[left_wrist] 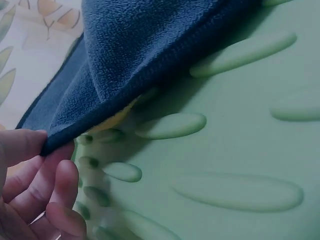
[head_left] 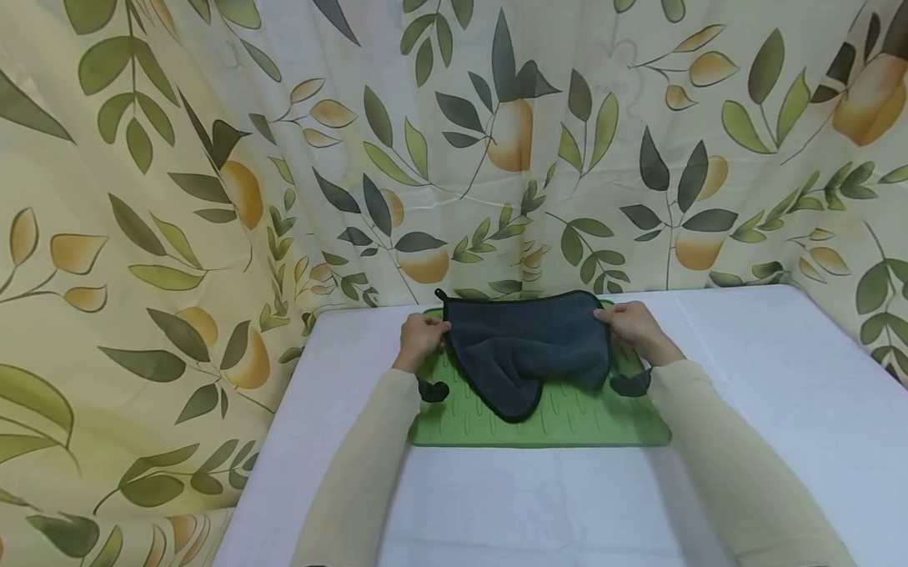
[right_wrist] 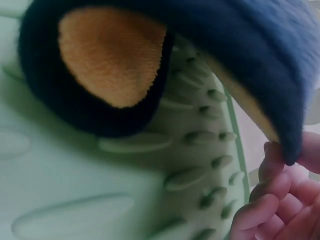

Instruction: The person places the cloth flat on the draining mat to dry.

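A dark blue-grey plush cloth with black edging hangs between both hands, its lower part sagging in folds over a green ridged mat. Its left edge is pinched between thumb and fingers of my left hand, also seen in the left wrist view. My right hand pinches the opposite edge; in the right wrist view, that hand holds a corner. An orange underside shows where the cloth curls over. A small loop sticks up at the top left corner.
The mat lies on a white-covered table, near its far edge. Behind and to the left hangs a curtain with leaf and fruit prints. Dark straps sit at both wrists.
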`<state>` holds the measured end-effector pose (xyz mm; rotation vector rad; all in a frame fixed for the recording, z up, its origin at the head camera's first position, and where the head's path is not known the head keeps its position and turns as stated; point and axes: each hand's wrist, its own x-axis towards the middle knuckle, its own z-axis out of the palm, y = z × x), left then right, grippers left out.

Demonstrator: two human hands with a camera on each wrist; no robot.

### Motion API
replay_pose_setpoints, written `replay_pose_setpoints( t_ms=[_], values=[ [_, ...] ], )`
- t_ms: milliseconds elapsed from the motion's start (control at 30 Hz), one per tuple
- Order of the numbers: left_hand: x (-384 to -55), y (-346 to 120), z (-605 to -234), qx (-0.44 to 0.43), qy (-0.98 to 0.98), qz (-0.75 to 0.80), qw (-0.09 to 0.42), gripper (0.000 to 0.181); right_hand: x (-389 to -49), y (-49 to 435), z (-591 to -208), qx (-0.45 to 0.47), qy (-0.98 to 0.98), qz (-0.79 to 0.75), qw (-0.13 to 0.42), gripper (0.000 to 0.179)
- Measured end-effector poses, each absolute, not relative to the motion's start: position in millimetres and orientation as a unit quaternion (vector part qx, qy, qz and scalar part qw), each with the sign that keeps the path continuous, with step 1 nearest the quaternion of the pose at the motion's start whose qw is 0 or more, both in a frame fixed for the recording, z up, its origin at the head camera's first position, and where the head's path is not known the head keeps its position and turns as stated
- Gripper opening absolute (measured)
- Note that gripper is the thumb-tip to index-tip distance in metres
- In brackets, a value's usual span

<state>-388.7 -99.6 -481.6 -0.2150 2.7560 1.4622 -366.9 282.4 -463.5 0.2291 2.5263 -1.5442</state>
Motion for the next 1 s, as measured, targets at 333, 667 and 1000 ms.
replay_pose_setpoints(
  t_ms=[333,667,1000],
  values=[
    [-386,-92,-485,-0.078,0.888,0.453,-0.016,0.021,-371,278,-470,0.091,0.853,-0.501,0.113,0.031],
    [-386,-98,-482,-0.052,0.906,0.419,0.0,0.021,-363,281,-464,0.062,0.858,-0.48,0.171,0.037],
    [-386,-99,-481,-0.07,0.903,0.424,-0.013,0.019,-361,280,-455,0.05,0.872,-0.473,0.117,0.026]
  ],
)
